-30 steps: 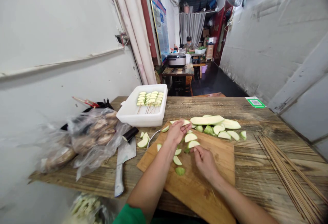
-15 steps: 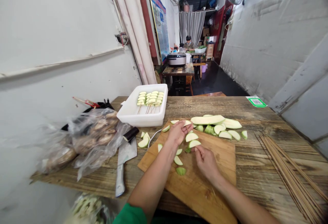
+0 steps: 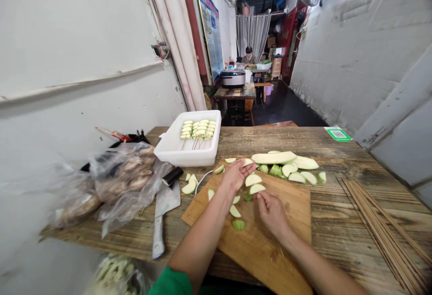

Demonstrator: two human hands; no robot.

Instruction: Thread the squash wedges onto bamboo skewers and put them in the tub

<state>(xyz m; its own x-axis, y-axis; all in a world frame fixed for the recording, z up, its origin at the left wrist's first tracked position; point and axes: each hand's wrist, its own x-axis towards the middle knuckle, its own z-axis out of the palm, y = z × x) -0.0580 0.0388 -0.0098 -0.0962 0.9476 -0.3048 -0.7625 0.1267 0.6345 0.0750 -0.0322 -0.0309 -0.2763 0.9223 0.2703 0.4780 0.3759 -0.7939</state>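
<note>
Closest to me, on the cutting board (image 3: 266, 259), a green piece (image 3: 238, 225) lay short of both hands. Past it, I had the right hand (image 3: 273, 211) coming in from the right, fingers bunched at the near slice (image 3: 257, 188); I could not tell whether they were clamped on it.

That relation mattered most to me: the slice sat just ahead and a little left of those fingertips, its long axis crosswise, with the right hand clearly the nearer one. The second slice (image 3: 253, 180) lay just beyond, similarly turned, and a thin stick (image 3: 249, 170) showed past that. All three fell along one slanting line between the hands, though I could not see whether the slices were pierced.

At the line's far end, the left hand (image 3: 234, 173) had its fingers curled beside the stick, their grip unclear. Farther off, a white tray (image 3: 182, 156) stood on the tabletop (image 3: 249, 139).
</note>
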